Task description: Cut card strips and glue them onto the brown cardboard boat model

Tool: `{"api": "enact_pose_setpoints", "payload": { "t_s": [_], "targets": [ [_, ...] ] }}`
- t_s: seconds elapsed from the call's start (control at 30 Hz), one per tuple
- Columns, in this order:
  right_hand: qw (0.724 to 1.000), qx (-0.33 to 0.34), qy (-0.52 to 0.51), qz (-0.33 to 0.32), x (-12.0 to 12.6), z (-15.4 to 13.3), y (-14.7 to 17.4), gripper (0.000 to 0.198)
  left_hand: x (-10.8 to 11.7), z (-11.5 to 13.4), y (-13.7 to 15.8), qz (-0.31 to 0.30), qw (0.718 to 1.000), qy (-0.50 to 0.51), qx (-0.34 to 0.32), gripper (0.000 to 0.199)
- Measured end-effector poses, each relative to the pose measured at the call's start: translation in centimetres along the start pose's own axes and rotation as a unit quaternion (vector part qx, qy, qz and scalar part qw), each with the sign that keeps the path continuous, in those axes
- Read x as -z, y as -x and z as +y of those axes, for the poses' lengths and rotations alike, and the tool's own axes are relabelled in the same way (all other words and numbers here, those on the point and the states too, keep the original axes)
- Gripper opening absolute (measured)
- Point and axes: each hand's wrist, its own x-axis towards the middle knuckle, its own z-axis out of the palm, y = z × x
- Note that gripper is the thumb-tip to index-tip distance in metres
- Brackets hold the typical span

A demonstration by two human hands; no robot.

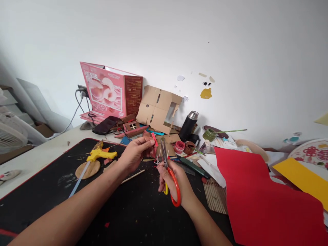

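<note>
Between the thumb and fingers of my left hand (pixel 135 152) is a small red strip (pixel 154 139), seemingly paper, held upright. My right hand (pixel 176 181) is closed round a pair of scissors (pixel 175 188) with red and yellow handles. The scissor blades (pixel 164 152) point up and stand slightly apart, just right of the strip and not touching it. Both hands are raised over the black mat (pixel 133 215). A thin wooden stick (pixel 133 176) lies beneath my left hand.
A yellow glue gun (pixel 98 153) rests on a round wooden disc (pixel 88 169) at left. Large red paper (pixel 266 194) covers the right side. Behind are a black thermos (pixel 189 126), paint jars (pixel 179 147), cut cardboard (pixel 156 106) and a pink box (pixel 110 89).
</note>
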Motion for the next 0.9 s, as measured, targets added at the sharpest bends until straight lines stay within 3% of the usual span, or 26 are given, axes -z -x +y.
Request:
{"api": "enact_pose_setpoints", "payload": {
  "t_s": [0.9],
  "targets": [
    [0.995,-0.005,0.102,-0.003,-0.3,-1.2,0.7,0.047,0.4,0.1,0.2,-0.037,0.992,-0.119,-0.021,0.044]
  ]
}}
